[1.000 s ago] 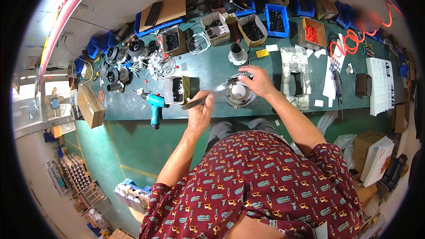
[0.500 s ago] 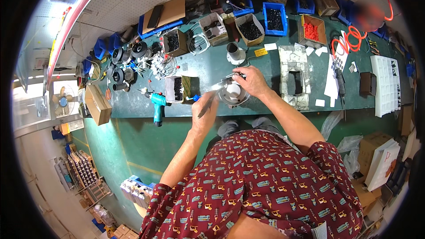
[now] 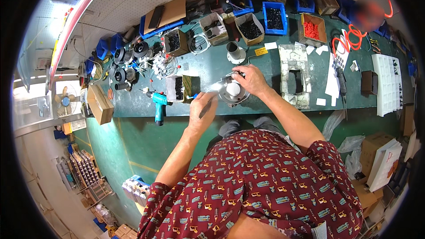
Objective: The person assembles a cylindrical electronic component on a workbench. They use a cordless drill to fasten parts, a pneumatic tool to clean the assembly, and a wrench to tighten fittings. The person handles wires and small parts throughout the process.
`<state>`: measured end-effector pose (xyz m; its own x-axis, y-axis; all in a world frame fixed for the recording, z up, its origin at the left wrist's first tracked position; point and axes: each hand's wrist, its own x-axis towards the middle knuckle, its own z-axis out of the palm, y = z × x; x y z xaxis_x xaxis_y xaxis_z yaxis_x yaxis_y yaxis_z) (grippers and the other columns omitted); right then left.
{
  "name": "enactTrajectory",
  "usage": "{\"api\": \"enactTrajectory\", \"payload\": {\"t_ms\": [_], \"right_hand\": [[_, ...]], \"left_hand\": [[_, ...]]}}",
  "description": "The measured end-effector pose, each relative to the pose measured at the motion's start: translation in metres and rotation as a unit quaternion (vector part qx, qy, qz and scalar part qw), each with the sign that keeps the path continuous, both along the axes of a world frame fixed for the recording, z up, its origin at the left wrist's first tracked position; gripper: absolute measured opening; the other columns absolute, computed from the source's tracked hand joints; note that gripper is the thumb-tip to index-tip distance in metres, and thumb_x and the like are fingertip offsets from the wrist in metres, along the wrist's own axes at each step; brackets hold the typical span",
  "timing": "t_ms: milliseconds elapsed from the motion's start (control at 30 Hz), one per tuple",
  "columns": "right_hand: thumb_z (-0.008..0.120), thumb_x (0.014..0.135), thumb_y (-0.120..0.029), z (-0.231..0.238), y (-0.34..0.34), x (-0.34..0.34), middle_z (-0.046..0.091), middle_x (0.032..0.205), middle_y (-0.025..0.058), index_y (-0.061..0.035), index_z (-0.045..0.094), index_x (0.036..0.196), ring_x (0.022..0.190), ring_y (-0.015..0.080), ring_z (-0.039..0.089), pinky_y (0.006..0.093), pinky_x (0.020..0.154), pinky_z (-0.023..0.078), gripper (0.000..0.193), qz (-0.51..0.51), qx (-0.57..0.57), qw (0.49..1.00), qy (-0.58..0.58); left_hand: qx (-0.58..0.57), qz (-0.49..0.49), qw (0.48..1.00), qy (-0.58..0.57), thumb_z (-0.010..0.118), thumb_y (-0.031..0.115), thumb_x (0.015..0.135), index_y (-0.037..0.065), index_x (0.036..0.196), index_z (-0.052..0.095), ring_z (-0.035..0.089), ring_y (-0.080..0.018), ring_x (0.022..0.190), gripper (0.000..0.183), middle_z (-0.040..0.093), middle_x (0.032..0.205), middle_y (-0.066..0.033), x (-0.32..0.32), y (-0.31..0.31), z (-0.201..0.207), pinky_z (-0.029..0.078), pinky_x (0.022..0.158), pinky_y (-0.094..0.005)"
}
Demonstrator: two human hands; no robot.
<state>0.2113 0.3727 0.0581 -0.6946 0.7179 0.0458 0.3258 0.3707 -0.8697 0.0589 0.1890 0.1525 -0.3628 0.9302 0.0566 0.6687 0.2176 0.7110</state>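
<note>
On the near edge of the green workbench [image 3: 261, 106] lies a round metal part [image 3: 239, 98] with a white disc-like centre [image 3: 233, 89]. My right hand [image 3: 250, 81] is over its far right rim, thumb and fingers pinched on something small I cannot make out. At the part's left, my left hand [image 3: 203, 109] is closed around a slim metal tool [image 3: 215, 89]. A blue end sticks out on the left side of this hand, and a dark pointed piece shows below the fingers. The tool's kind is unclear; its bright tip reaches toward the part's left rim.
A teal cordless drill [image 3: 160, 105] and a carton of black pieces [image 3: 178, 87] are at the left. Behind stands a grey cylinder on a flange [image 3: 236, 53]. A taped frame [image 3: 294, 99] lies to the right. Bins, including one of red pieces [image 3: 311, 30], line the back.
My left hand has shifted very slightly left with the tool. My right hand stays at the round part's rim, almost unmoved.
</note>
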Motion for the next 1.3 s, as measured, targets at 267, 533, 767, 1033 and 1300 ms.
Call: {"api": "enactTrajectory", "payload": {"t_ms": [267, 533, 767, 1033, 1300], "right_hand": [[0.073, 0.092, -0.028, 0.002, 0.0, 0.0, 0.077, 0.102, 0.0172, -0.0049, 0.077, 0.113, 0.096, 0.0353, 0.068, 0.0438, 0.091, 0.053, 0.031, 0.001, 0.005, 1.0, -0.003], [0.073, 0.092, -0.029, 0.002, 0.0, 0.0, 0.077, 0.105, 0.0172, -0.0052, 0.077, 0.112, 0.099, 0.0351, 0.067, 0.0438, 0.092, 0.052, 0.032, -0.001, -0.005, 1.0, -0.009], [0.073, 0.092, -0.029, 0.003, -0.001, 0.002, 0.077, 0.105, 0.0168, -0.0059, 0.078, 0.111, 0.099, 0.0352, 0.067, 0.0434, 0.092, 0.053, 0.03, -0.011, 0.001, 1.0, -0.007], [0.072, 0.091, -0.03, 0.006, -0.01, -0.003, 0.077, 0.097, 0.0149, -0.0092, 0.078, 0.108, 0.093, 0.0364, 0.068, 0.0448, 0.085, 0.055, 0.028, -0.036, 0.03, 0.999, 0.014], [0.071, 0.092, -0.029, -0.001, -0.002, -0.004, 0.075, 0.1, 0.0187, -0.0053, 0.076, 0.111, 0.096, 0.038, 0.068, 0.0456, 0.087, 0.054, 0.031, 0.008, 0.034, 0.999, 0.006]], "left_hand": [[-0.038, 0.005, 0.999, 0.037, 0.068, 0.009, 0.092, 0.0, 0.106, 0.075, 0.068, -0.0384, 0.081, 0.018, 0.069, 0.088, -0.0203, 0.012, 0.013, 0.008, 0.054, 0.072, -0.0439], [-0.024, 0.01, 0.999, 0.04, 0.068, 0.009, 0.091, -0.002, 0.101, 0.073, 0.068, -0.0415, 0.082, 0.016, 0.068, 0.086, -0.0215, 0.007, 0.017, 0.004, 0.054, 0.072, -0.0464], [-0.01, 0.008, 0.997, 0.076, 0.066, 0.007, 0.092, -0.001, 0.105, 0.07, 0.068, -0.0431, 0.084, 0.016, 0.067, 0.09, -0.0223, 0.022, 0.007, -0.007, 0.054, 0.073, -0.0477], [0.015, -0.013, 0.993, 0.117, 0.065, 0.008, 0.094, 0.002, 0.118, 0.063, 0.064, -0.0443, 0.078, 0.025, 0.062, 0.09, -0.0218, 0.033, -0.015, -0.036, 0.052, 0.065, -0.0529], [0.019, -0.008, 0.998, 0.057, 0.064, 0.006, 0.094, 0.006, 0.126, 0.063, 0.066, -0.0421, 0.086, 0.032, 0.065, 0.099, -0.0195, 0.009, -0.069, -0.01, 0.055, 0.074, -0.0494]]}}
